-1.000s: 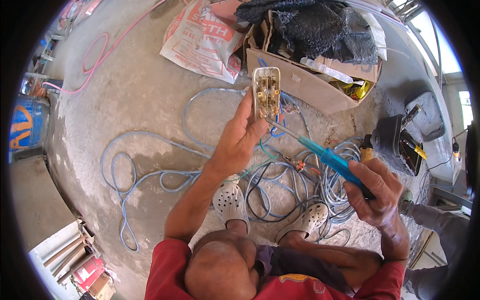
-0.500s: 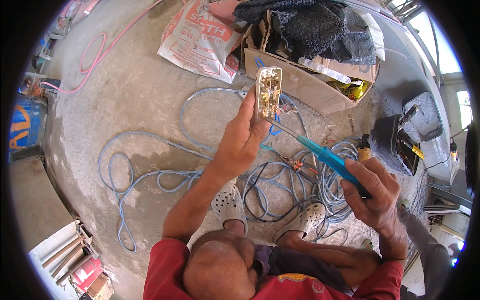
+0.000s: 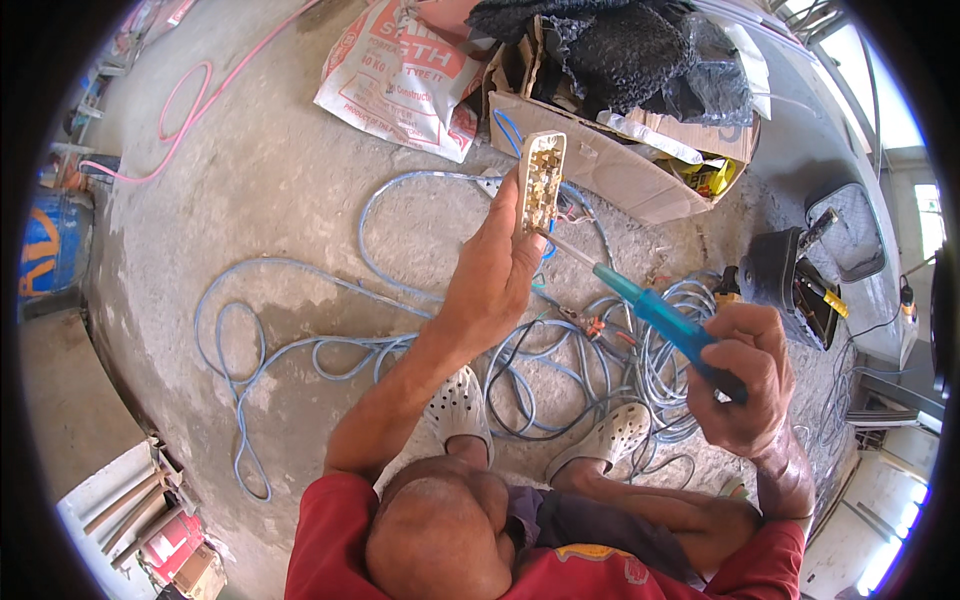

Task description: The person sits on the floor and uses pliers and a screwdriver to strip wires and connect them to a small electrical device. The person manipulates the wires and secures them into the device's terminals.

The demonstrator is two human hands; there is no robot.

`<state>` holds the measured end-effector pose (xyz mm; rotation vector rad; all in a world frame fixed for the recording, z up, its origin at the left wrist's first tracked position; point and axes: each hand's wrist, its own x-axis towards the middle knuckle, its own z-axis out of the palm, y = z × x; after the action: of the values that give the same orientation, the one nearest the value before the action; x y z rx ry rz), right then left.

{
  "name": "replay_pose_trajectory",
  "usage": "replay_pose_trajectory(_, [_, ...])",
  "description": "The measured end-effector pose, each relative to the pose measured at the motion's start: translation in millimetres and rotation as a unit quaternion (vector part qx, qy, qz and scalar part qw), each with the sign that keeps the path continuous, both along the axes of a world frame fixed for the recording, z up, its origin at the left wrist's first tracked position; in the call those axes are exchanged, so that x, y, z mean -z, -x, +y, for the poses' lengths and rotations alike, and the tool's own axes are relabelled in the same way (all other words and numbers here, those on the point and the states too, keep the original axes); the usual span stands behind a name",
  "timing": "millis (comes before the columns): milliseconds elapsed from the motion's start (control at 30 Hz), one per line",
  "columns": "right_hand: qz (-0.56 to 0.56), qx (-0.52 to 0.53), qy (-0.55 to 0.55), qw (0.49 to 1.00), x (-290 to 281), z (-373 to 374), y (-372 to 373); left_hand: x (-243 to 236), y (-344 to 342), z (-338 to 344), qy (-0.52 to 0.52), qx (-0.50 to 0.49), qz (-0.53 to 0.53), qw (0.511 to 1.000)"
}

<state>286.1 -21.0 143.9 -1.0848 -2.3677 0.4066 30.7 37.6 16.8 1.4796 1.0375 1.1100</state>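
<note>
My left hand (image 3: 488,275) grips an opened power strip (image 3: 543,180), a narrow white housing held upright with its brass contacts showing. A blue wire (image 3: 507,130) loops out behind its upper end. In my right hand (image 3: 745,380) is a screwdriver (image 3: 648,308) with a see-through blue handle, my fingers wrapped round its dark end. Its shaft slants up to the left, and the tip meets the lower end of the strip beside my left thumb. Whether the tip sits in a screw is too small to tell.
A coiled blue-grey cable (image 3: 670,370) spreads over the concrete floor around my feet, with orange-handled pliers (image 3: 597,327) among the loops. Beyond stand a cardboard box (image 3: 610,170) and a printed sack (image 3: 395,85). A black tool box (image 3: 775,275) is at the right.
The power strip has turned slightly and shifted a little right with my left hand. My right fingers have changed their hold on the screwdriver handle. A dark-trousered leg at the lower right has left the view.
</note>
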Motion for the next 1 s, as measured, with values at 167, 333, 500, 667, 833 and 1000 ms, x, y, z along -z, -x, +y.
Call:
replay_pose_trajectory(167, [-0.004,0.043,0.01,0.999,-2.1,-1.5,-4.4,1.7,-0.2,-0.5,0.014,-0.001,0.003,1.0])
replay_pose_trajectory(333, [0.055,0.062,-0.002,0.997,7.3,4.7,1.1,0.1,0.1,-0.2,-0.001,-0.031,0.024,0.999])
replay_pose_trajectory(500, [-0.016,0.048,0.079,0.996,3.8,-2.7,-6.5,2.1,3.0,0.3,0.014,-0.043,0.029,0.999])
replay_pose_trajectory(667, [0.017,0.045,0.035,0.998,2.8,4.9,5.5,5.1,1.5,-3.0,0.042,-0.037,0.022,0.998])
replay_pose_trajectory(833, [0.056,0.077,0.036,0.995,19.3,-1.0,-9.2,1.3,-1.5,0.2,0.034,-0.03,0.017,0.999])
replay_pose_trajectory(1000, [0.035,0.078,0.005,0.996,10.4,10.8,-3.7,-0.3,-3.0,-1.1,0.053,-0.024,0.012,0.998])
